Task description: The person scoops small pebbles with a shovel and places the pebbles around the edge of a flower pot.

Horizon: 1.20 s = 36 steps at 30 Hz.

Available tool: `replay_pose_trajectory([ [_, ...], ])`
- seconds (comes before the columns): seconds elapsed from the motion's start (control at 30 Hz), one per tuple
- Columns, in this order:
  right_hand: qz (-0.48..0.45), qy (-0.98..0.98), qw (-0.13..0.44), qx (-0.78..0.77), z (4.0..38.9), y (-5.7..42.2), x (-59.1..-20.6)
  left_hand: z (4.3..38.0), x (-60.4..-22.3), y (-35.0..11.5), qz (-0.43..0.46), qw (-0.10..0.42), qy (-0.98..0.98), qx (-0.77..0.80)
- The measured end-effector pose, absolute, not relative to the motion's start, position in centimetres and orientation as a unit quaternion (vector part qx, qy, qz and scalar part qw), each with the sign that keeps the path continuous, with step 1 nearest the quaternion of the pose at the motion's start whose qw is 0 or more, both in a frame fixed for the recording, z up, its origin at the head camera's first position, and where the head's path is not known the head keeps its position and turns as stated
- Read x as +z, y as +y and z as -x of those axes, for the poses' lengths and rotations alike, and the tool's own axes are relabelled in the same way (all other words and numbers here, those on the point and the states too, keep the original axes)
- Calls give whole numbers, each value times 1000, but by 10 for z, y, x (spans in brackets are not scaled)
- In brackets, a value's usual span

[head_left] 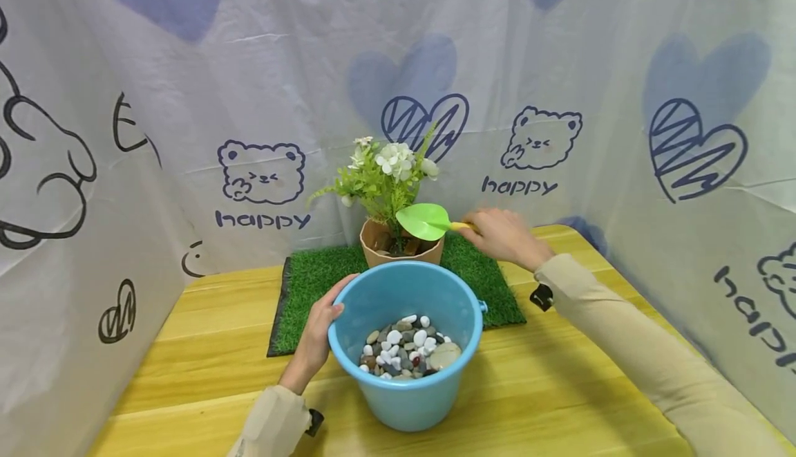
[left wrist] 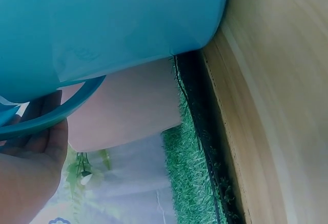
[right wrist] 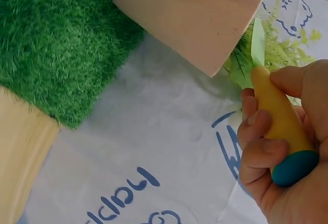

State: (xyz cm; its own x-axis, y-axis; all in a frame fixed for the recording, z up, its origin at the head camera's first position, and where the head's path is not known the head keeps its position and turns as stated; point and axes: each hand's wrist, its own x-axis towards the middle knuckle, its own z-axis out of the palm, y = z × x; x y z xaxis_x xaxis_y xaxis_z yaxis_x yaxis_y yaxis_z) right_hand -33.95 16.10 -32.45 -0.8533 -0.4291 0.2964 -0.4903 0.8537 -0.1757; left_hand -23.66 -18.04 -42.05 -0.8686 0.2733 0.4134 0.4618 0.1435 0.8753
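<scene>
A light blue bucket point(head_left: 404, 395) holds white, grey and brown pebbles point(head_left: 407, 350) at its bottom. My left hand point(head_left: 320, 329) grips it at the left rim, and in the left wrist view the blue handle point(left wrist: 82, 98) crosses over the fingers. Wrapped in my right hand point(head_left: 506, 236) is the yellow grip point(right wrist: 279, 114) of a small trowel with a green blade point(head_left: 425, 222). That blade hovers over the rim of a terracotta-coloured flowerpot point(head_left: 398, 258), in front of a plant with white flowers point(head_left: 394, 160). The bucket hides the pot's lower part.
Beneath the flowerpot lies a green artificial turf mat point(head_left: 323, 270), with a dark edge at its left. The wooden table point(head_left: 205, 346) carries everything. White curtains point(head_left: 323, 63) printed with hearts and bears hang behind and at both sides.
</scene>
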Motion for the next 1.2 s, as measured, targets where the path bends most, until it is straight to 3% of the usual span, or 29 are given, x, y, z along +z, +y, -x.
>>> replay_pose_trajectory([
  [0.23, -232, -952, 130, 154, 335, 161, -332, 238, -422, -181, 228, 95, -765, -594],
  [0.87, -239, -939, 57, 241, 316, 182, -322, 237, -419, -183, 229, 98, -765, -594],
  [1.2, -298, -915, 108, 250, 296, 171, -320, 241, -419, -185, 237, 99, -773, -580],
])
